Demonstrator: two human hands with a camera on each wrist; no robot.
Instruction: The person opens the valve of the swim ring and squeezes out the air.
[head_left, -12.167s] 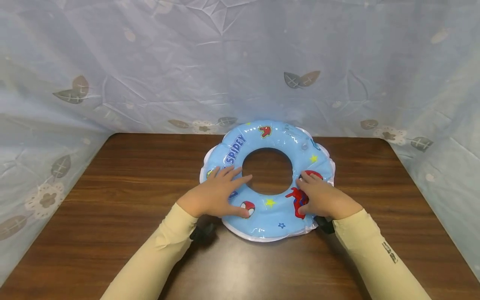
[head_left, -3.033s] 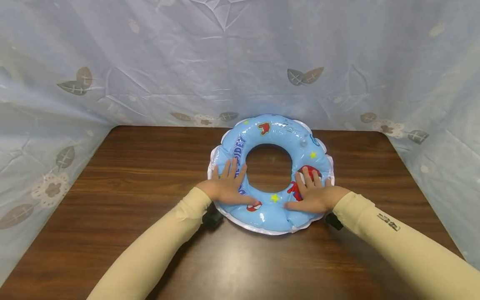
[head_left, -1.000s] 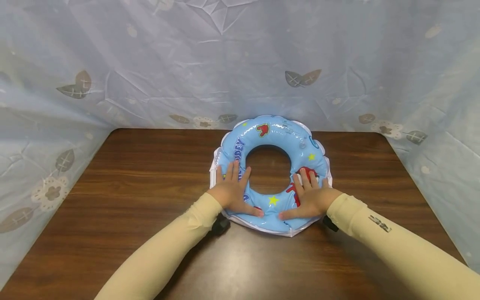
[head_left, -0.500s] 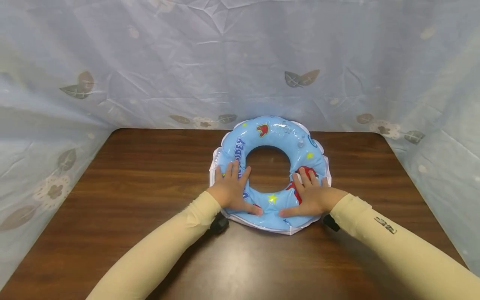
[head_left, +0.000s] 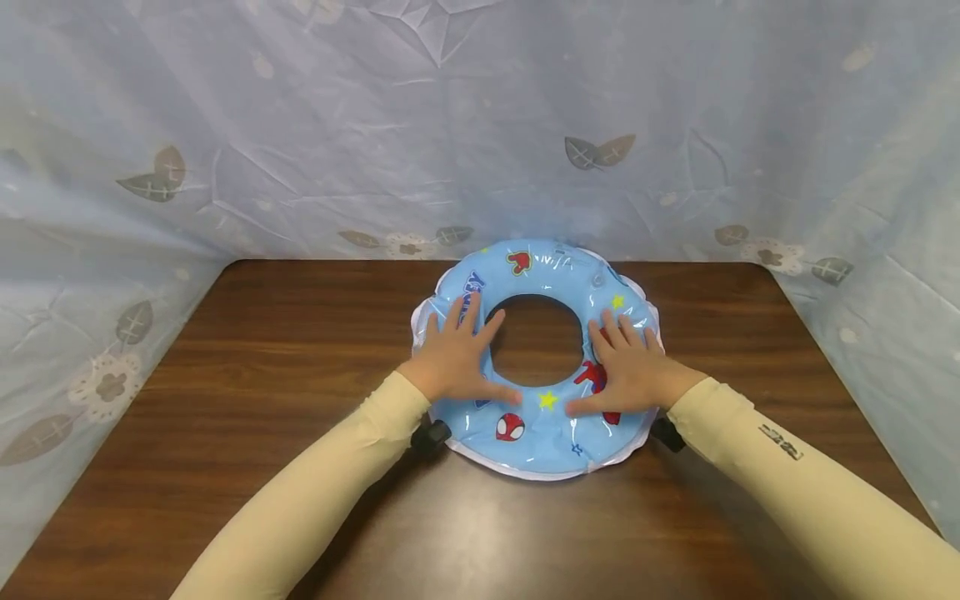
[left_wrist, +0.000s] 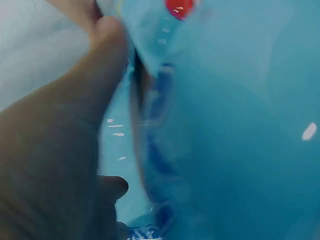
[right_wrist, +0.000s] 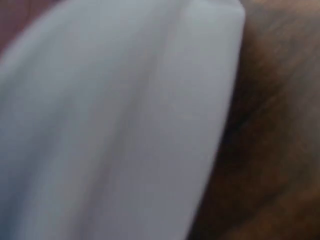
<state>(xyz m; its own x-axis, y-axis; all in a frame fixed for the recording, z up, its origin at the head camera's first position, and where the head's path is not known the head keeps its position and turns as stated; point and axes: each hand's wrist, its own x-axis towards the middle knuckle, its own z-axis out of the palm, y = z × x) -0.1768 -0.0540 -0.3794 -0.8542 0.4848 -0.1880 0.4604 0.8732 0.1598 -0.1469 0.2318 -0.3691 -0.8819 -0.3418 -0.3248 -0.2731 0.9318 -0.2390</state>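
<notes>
A light blue inflatable swim ring (head_left: 540, 442) with red, blue and yellow cartoon prints lies on the table, its far side near the curtain. Over its left side my left hand (head_left: 453, 358) is spread, fingers straight and thumb pointing inward. My right hand (head_left: 633, 371) spreads the same way over the right side, beside a red figure print. Neither hand curls round the ring. Shiny blue vinyl of the swim ring (left_wrist: 240, 110) fills much of the left wrist view, next to the dark left hand (left_wrist: 55, 130). The right wrist view shows the ring's blurred whitish edge (right_wrist: 150, 130).
The brown wood-grain table (head_left: 262, 375) has rounded far corners. A pale curtain (head_left: 337, 125) with leaf and flower prints hangs behind it and along both sides. Black wrist cameras sit under both cuffs, the left camera (head_left: 431, 436) near the ring's edge.
Half a second ago both hands pressed the near part into folds. They have since risen slightly and moved apart; the ring looks rounder, and its red mask print shows fully near the left thumb.
</notes>
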